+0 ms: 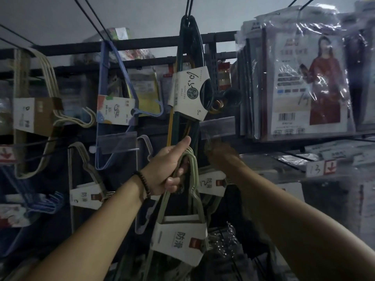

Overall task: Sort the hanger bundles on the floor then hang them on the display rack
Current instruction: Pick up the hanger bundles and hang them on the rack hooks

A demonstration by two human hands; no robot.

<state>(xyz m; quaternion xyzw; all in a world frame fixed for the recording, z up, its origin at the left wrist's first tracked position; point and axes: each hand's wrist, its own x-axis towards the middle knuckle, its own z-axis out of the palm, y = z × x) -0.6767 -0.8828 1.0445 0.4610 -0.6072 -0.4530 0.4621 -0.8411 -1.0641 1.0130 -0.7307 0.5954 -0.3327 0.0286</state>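
- The left grip is clenched around the upper loop of a pale green hanger bundle. The fingers are curled round the wires and the thumb points up along them.
- The bundle hangs down from this grip. Its long axis is almost upright, a little tilted, and its white card band is well below the hand, over the dark lower part of the view.
- The right grip is stretched forward, just to the right of the left one and at nearly the same height. It is blurred, so I cannot tell if its fingers are closed on anything.
- It lies just under a clear price-tag holder of the display rack. Just below the right wrist hangs a matching bundle with the same kind of card band.
- Directly above the left grip, a dark green hanger bundle hangs from a higher point of the rack. Its lower end comes down very near the thumb.
- My judgement: this is the hanging step, and the bundle is not yet on the rack.
- The goal seems to be where the matching bundle hangs, so it lies to the right of the held loop and further in. I cannot see the peg itself. The right grip is nearer to it, and may be there to guide the loop.
- The risk is that the loop catches the dark green bundle.
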